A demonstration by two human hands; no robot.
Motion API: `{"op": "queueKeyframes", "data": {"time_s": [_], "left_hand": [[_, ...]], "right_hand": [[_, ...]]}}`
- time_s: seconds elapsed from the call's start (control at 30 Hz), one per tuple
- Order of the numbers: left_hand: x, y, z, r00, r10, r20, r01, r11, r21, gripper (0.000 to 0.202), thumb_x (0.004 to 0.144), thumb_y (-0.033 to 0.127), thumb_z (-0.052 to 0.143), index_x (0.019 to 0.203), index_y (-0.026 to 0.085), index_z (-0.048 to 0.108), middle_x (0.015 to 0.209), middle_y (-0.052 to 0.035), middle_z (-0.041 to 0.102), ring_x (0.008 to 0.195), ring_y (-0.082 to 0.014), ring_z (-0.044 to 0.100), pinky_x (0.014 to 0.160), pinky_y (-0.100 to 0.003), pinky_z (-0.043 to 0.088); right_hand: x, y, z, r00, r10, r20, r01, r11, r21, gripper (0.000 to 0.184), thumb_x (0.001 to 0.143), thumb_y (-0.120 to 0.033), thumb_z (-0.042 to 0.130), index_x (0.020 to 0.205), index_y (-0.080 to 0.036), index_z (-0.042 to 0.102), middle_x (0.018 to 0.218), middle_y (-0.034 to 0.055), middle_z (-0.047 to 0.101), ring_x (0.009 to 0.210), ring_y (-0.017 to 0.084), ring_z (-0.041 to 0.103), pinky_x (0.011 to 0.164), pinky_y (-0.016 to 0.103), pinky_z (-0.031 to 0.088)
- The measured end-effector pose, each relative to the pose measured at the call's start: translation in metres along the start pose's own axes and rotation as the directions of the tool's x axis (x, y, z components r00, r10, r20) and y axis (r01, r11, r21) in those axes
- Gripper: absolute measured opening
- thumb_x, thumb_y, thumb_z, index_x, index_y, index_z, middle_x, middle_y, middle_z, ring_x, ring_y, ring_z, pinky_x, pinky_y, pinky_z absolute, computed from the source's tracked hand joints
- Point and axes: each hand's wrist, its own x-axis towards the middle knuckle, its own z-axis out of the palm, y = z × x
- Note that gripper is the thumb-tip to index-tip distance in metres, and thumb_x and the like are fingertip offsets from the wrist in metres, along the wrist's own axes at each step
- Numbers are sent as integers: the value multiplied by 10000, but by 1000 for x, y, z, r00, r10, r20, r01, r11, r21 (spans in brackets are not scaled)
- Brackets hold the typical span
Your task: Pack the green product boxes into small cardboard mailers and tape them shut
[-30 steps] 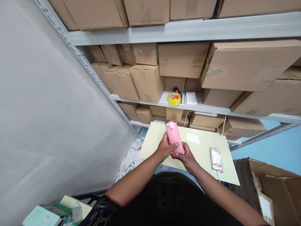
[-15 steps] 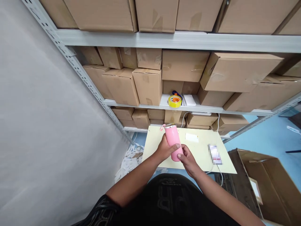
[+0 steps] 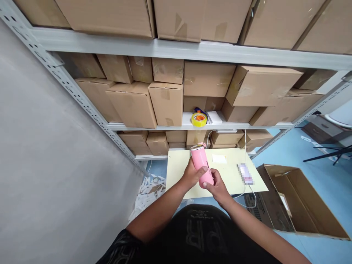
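A pink tumbler (image 3: 200,161) with a silver rim and a small pink strap at its top is held tilted above the pale yellow tabletop (image 3: 176,172). My left hand (image 3: 191,173) wraps around its middle, thumb across the front. At the lower right side, my right hand (image 3: 218,187) grips near the base with thumb and fingers. Dark marks show on the tumbler's right side. Beyond it on the tabletop lies a white card or paper (image 3: 219,158). Farther right is a phone-like object (image 3: 245,173), blurred out, with a white cable by it.
Metal shelving (image 3: 165,47) packed with cardboard boxes (image 3: 166,104) rises ahead. A yellow tape roll (image 3: 199,119) and a white stack (image 3: 214,117) sit on the middle shelf. An open carton (image 3: 305,194) stands on the floor at right. White scraps (image 3: 143,194) lie at left, beside the wall.
The tumbler has turned in my hands: its strap went from the left of the top to the right, and dark marks now show. My view has shifted to the right.
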Motion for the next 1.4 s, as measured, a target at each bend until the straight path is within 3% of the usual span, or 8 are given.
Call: {"op": "queueKeyframes", "data": {"time_s": [0.1,0.27,0.5,0.67,0.9,1.23,1.3,1.4], "left_hand": [[3,4,-4,999,29,-16,-29,1000,-4,732,808,477,791,1414,220,471,1248,-105,616,1213,-282,565,1035,-402,468],[3,-5,-14,997,-69,-31,68,997,-31,616,872,503,714,1367,216,487,1159,-76,635,1004,-222,615,876,-354,520],[-5,-20,-18,987,-146,-67,152,984,97,691,784,542,809,1310,197,521,1106,-76,651,960,-219,630,824,-325,523],[-8,-30,-25,987,-127,-94,125,992,-34,736,767,483,833,1337,214,453,1127,-84,665,982,-224,657,846,-336,537],[-15,-36,-29,979,-195,66,183,971,155,762,732,320,821,1414,254,488,1256,-93,671,1095,-269,656,938,-391,528],[-3,-66,-30,901,-297,318,206,935,289,586,820,391,755,1370,251,610,1226,-83,721,1085,-271,688,923,-395,546],[17,-79,-39,889,-364,276,252,895,368,415,874,430,698,1239,233,697,1205,-90,736,1097,-267,693,922,-376,541],[56,-107,-55,871,-487,-67,438,708,554,276,901,432,650,1041,215,746,1079,-76,771,992,-239,716,844,-314,536]], "right_hand": [[2,-1,3,999,3,-41,-6,998,-58,624,668,-506,889,1151,-255,585,1132,49,635,950,238,613,835,369,532],[2,-7,11,957,196,213,-242,945,221,566,827,-567,716,1275,-238,607,1112,93,702,938,282,693,874,470,548],[10,12,20,999,-10,-44,6,995,-97,620,700,-501,874,1160,-270,530,1132,54,648,968,248,639,836,393,555],[18,13,7,999,-19,39,27,974,-223,490,842,-591,725,1156,-259,548,1133,71,656,989,252,646,859,402,551],[50,-24,-23,999,-37,-17,37,999,2,766,889,-747,551,1529,-351,411,1572,114,478,1275,308,590,969,483,539],[73,-3,-53,999,28,-40,-37,965,-258,647,774,-553,796,1322,-251,631,1295,89,705,1218,306,637,1065,478,492],[78,8,-71,990,64,-125,-95,962,-258,662,762,-572,796,1308,-237,631,1286,102,707,1196,317,640,1039,477,503],[86,20,-103,953,116,-279,-179,961,-212,681,759,-596,786,1304,-220,626,1306,114,692,1169,316,642,1006,459,518]]}}
